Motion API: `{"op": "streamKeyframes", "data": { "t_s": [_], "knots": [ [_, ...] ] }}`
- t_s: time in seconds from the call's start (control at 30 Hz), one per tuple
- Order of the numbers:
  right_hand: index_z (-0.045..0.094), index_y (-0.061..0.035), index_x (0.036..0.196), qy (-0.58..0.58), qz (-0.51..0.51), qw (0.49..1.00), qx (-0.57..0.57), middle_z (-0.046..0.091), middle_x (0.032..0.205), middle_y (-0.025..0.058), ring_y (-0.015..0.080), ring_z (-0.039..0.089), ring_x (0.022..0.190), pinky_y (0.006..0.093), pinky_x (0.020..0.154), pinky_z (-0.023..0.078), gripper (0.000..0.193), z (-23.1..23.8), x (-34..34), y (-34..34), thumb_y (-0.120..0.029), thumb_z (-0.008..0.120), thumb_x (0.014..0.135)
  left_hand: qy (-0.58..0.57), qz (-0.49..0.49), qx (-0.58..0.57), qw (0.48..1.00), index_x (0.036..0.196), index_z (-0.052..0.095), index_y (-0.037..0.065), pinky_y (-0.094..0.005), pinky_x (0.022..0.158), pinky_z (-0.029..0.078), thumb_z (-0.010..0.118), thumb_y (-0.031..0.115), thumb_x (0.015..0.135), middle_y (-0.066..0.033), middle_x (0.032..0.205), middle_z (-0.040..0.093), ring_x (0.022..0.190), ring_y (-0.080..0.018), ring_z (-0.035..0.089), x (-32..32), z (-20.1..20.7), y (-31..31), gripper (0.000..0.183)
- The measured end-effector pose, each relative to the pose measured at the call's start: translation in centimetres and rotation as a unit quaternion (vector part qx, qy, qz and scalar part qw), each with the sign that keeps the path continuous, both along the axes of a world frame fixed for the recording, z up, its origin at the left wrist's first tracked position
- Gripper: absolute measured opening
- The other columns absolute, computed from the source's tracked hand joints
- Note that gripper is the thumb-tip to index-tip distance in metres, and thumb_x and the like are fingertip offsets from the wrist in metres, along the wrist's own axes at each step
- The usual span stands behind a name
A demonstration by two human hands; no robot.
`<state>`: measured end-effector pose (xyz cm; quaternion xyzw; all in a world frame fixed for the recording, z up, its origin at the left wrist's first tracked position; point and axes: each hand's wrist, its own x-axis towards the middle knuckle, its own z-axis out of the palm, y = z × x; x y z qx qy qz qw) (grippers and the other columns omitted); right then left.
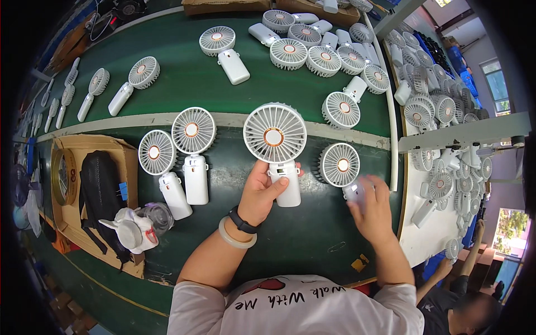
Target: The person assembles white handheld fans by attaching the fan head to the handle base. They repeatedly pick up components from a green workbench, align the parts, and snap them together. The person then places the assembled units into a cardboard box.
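My left hand [260, 192] is closed round the handle of a white handheld fan [275, 137], its thumb across the front below a small dark window. The fan's round grille faces up, with a copper-coloured ring at its centre. To the right, my right hand [373, 211] is slightly blurred and has its thumb and fingers about the handle of a second white fan [340, 164]. That fan's head leans away from me, over the dark green bench. Two more fans, one upright [194, 130] and one tilted [157, 152], lie side by side left of my left hand.
A green conveyor belt [173, 84] runs behind the bench, carrying spaced fans and a cluster at the right. An open cardboard box [131, 184] with a black pouch stands left, a white bottle [134, 235] beside it. At right, a white table [402, 245] bears many fans; another person holds one.
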<state>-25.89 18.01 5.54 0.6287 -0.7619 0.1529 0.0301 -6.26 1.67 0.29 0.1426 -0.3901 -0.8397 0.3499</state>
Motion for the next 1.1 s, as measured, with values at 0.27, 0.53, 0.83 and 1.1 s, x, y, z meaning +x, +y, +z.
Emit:
{"op": "streamKeyframes", "data": {
  "t_s": [0.27, 0.53, 0.83, 1.1],
  "knots": [
    [0.04, 0.0005, 0.127, -0.395, -0.142, 0.906, -0.05, 0.056, 0.097, 0.0132, 0.025, 0.057, 0.085, 0.0353, 0.076, 0.046, 0.059, -2.9, -1.0, -1.7, -0.029, 0.065, 0.082, -0.001, -0.005, 0.014, 1.0, 0.126, 0.036, 0.003, -0.0405, 0.091, 0.046, 0.055, 0.009, 0.088, -0.0175, 0.118, 0.054, 0.107, -0.0289, 0.057, 0.1, 0.1, 0.1, 0.043],
    [0.029, -0.0138, 0.138, -0.937, 0.207, 0.28, -0.023, 0.049, 0.101, 0.0149, 0.0221, 0.05, 0.071, 0.0335, 0.06, 0.041, 0.061, -1.0, -0.1, -9.8, -0.053, 0.037, 0.091, -0.001, 0.023, 0.022, 1.0, 0.128, 0.034, 0.005, -0.0422, 0.087, 0.05, 0.053, 0.011, 0.088, -0.0163, 0.115, 0.053, 0.099, -0.0261, 0.059, 0.0, 0.4, -0.1, 0.045],
    [0.038, -0.0073, 0.131, -0.922, 0.21, 0.324, -0.016, 0.054, 0.098, 0.0154, 0.0239, 0.052, 0.07, 0.0351, 0.061, 0.043, 0.058, -2.0, 0.2, -12.2, -0.051, 0.031, 0.093, -0.01, -0.007, 0.038, 0.999, 0.127, 0.023, 0.018, -0.0276, 0.052, 0.052, 0.058, 0.014, 0.087, -0.014, 0.103, 0.054, 0.083, -0.0223, 0.061, -0.1, 0.7, 0.1, 0.053],
    [0.041, -0.0037, 0.121, -0.811, 0.038, 0.574, -0.107, 0.057, 0.098, 0.009, 0.0169, 0.061, 0.081, 0.0337, 0.07, 0.054, 0.045, -2.0, 1.2, -11.6, -0.02, 0.062, 0.085, -0.002, -0.077, 0.071, 0.995, 0.1, 0.046, 0.009, -0.0221, 0.041, 0.041, 0.074, 0.03, 0.075, -0.0056, 0.08, 0.054, 0.065, -0.0188, 0.06, 0.9, 0.1, -0.4, 0.043]
  ]
}}
